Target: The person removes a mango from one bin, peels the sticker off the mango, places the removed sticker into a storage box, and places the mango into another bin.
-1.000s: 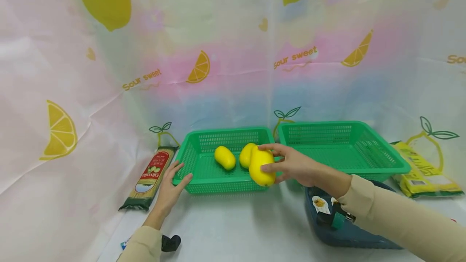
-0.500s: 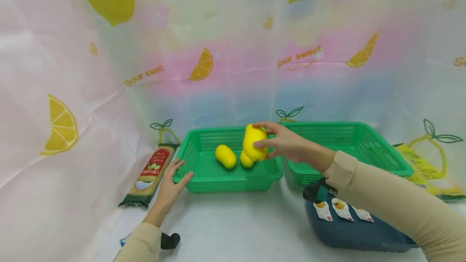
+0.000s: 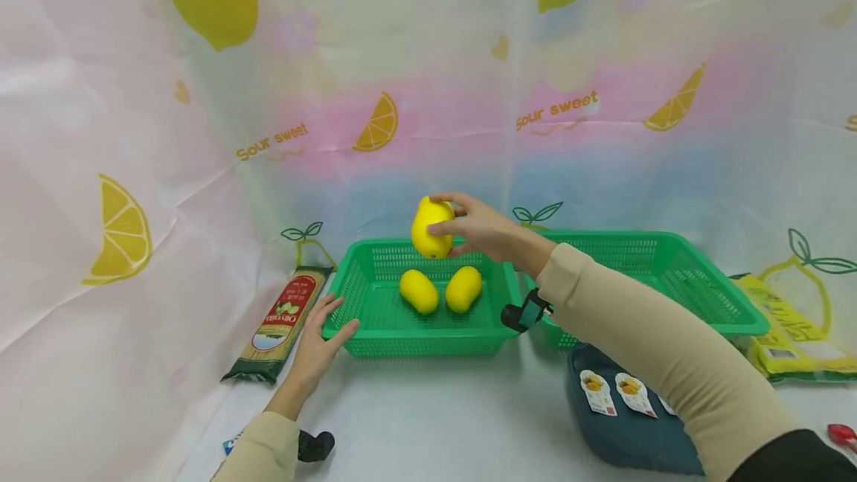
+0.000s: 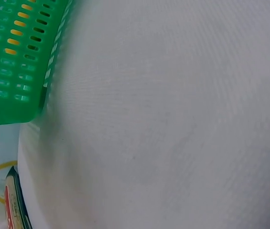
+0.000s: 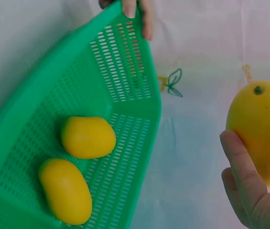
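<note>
My right hand [image 3: 485, 231] holds a yellow mango [image 3: 431, 229] between thumb and fingers, raised above the back rim of the left green basket [image 3: 428, 335]. Inside that basket two more mangoes lie side by side, the left mango [image 3: 419, 291] and the right mango [image 3: 463, 289], apart from each other. My left hand [image 3: 313, 352] grips the basket's front left corner, thumb toward the front rim and fingers over the left side. In the right wrist view, the held mango [image 5: 261, 129] shows its stem end, and left-hand fingers [image 5: 129, 8] rest over the rim.
A second green basket [image 3: 696, 274] stands at the right, partly behind my right arm. Before it sits a dark blue container [image 3: 623, 430] with stickers. A packet [image 3: 284, 318] lies left, a yellow bag [image 3: 790, 329] far right, and a red object [image 3: 841, 435] at the right edge.
My right hand has lifted the mango and carried it left and up from the basket's front right, uncovering the right mango in the basket. My left hand stays at the corner.
</note>
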`<state>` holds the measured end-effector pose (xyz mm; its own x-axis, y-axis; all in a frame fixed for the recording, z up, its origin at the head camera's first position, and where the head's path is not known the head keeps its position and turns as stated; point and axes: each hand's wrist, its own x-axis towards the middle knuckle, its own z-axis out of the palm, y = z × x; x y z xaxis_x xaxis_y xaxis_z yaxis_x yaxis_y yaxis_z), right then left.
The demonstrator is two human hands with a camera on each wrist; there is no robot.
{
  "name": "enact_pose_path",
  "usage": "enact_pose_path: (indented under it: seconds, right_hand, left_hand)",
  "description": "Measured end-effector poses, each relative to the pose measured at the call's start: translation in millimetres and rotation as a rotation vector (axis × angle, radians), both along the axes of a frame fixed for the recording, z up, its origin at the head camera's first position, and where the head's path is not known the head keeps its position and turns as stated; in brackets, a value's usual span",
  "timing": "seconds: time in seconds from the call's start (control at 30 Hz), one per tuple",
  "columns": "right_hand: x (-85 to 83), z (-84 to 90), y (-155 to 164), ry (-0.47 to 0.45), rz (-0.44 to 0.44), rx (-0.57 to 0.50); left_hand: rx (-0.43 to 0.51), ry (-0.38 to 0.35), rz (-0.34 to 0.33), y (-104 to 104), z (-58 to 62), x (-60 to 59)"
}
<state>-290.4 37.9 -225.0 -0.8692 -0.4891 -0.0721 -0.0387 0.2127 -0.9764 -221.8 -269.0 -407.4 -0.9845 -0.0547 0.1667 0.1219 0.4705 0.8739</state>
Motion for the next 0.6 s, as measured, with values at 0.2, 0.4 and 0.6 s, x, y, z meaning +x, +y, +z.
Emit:
enact_pose_path:
  seconds: [0.2,0.4,0.6]
  right_hand:
    - [-18.8,4.0,-19.4,0.012,0.004,-0.004]
    - [-34.0,-0.5,-38.7,0.035,0.030,-0.015]
    - [-44.3,-10.8,-53.0,0.015,0.033,0.000]
  left_hand:
    - [0.025,-0.043,-0.011,-0.4,3.0,0.0]
    - [0.003,-0.019,-0.002,-2.7,3.7,-1.0]
    - [0.013,-0.026,-0.007,-1.2,1.0,0.6]
